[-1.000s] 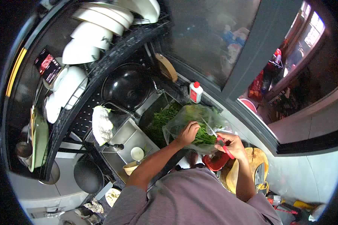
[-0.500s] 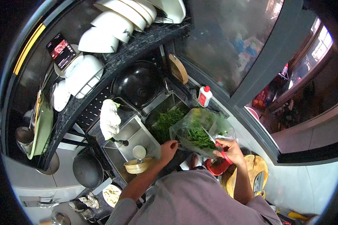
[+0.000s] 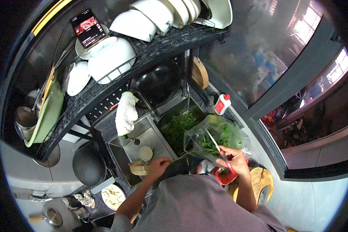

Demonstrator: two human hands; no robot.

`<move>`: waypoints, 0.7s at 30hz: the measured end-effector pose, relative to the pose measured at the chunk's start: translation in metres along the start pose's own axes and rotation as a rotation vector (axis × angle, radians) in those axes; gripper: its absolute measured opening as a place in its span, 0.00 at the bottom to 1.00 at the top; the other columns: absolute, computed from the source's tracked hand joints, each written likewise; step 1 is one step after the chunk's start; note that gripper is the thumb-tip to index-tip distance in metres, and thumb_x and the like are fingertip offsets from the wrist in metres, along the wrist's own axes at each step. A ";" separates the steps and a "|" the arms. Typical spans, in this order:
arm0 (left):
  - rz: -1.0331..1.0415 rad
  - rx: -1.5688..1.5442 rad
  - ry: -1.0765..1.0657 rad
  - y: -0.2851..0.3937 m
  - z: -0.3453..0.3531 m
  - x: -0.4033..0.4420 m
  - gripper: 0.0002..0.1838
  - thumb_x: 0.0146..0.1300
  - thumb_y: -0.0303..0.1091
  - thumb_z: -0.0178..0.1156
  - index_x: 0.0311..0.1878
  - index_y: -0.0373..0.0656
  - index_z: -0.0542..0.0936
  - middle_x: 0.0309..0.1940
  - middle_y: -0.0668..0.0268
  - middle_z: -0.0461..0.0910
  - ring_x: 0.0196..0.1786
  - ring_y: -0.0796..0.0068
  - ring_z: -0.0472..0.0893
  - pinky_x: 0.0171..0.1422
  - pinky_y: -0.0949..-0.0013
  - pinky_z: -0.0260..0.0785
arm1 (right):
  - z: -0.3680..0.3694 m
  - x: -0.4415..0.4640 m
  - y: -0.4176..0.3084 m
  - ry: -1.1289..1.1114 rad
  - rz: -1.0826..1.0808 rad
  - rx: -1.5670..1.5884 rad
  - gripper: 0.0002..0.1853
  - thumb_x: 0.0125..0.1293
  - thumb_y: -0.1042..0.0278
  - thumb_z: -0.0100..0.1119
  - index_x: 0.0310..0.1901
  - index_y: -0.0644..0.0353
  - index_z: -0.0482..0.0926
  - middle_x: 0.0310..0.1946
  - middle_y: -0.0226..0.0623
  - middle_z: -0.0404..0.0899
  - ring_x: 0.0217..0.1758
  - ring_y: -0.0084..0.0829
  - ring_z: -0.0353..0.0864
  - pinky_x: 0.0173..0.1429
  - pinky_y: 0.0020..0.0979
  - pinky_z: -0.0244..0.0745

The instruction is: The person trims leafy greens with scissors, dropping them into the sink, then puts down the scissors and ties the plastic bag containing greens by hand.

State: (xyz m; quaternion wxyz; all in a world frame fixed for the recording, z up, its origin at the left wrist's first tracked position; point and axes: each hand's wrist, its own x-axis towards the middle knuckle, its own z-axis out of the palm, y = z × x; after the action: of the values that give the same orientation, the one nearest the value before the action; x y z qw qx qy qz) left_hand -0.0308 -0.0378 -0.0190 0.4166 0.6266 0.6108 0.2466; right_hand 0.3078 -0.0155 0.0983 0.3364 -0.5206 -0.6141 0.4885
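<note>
My left hand is closed in a pinch above the front edge of the sink, beside the cream basket. From its fingertips a thin green stalk stretches to the right. My right hand grips a red-handled knife, its pale blade pointing up and left over a clear plastic bag. Leafy greens fill part of the bag. More cut greens lie in the right sink basin.
A steel basin holds a small white round item. A white bottle with a red cap stands behind the bag. Near my right forearm are a red container and a wooden board. The dish rack hangs over the counter's back.
My left hand has moved left, away from the bag, with a green stalk now showing at its fingers. My right hand still holds the knife by the bag. The camera view has shifted.
</note>
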 end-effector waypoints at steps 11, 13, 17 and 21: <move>-0.126 -0.974 0.281 0.022 -0.023 -0.008 0.09 0.64 0.27 0.57 0.47 0.36 0.78 0.29 0.72 0.76 0.30 0.82 0.70 0.36 0.78 0.62 | 0.055 0.016 -0.017 -0.055 -0.046 0.113 0.30 0.49 0.74 0.74 0.56 0.66 0.75 0.30 0.25 0.79 0.30 0.12 0.71 0.34 0.18 0.68; -0.118 -0.914 0.324 0.019 -0.021 -0.007 0.09 0.64 0.28 0.58 0.45 0.36 0.79 0.29 0.72 0.77 0.29 0.83 0.71 0.35 0.79 0.64 | 0.062 0.014 -0.020 -0.050 -0.038 0.043 0.30 0.48 0.73 0.74 0.55 0.67 0.75 0.33 0.27 0.81 0.33 0.12 0.74 0.36 0.19 0.71; 0.072 -0.525 0.522 0.031 -0.014 -0.004 0.07 0.64 0.27 0.58 0.43 0.36 0.80 0.28 0.70 0.77 0.28 0.83 0.73 0.33 0.78 0.66 | 0.075 0.011 -0.020 -0.003 -0.088 -0.071 0.31 0.46 0.69 0.75 0.54 0.63 0.76 0.37 0.35 0.84 0.37 0.16 0.79 0.40 0.22 0.75; 0.227 -0.080 0.643 0.051 -0.019 -0.002 0.07 0.62 0.25 0.57 0.42 0.38 0.81 0.28 0.63 0.78 0.26 0.76 0.75 0.33 0.73 0.69 | 0.081 0.004 -0.020 0.010 0.015 -0.199 0.29 0.46 0.64 0.75 0.52 0.60 0.78 0.32 0.36 0.84 0.31 0.21 0.81 0.39 0.24 0.76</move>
State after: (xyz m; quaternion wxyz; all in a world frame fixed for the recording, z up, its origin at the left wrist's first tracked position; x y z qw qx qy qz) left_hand -0.0181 -0.0306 0.0341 0.1968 0.5638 0.6272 0.4999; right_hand 0.2264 -0.0316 0.0935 0.2825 -0.5585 -0.6539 0.4250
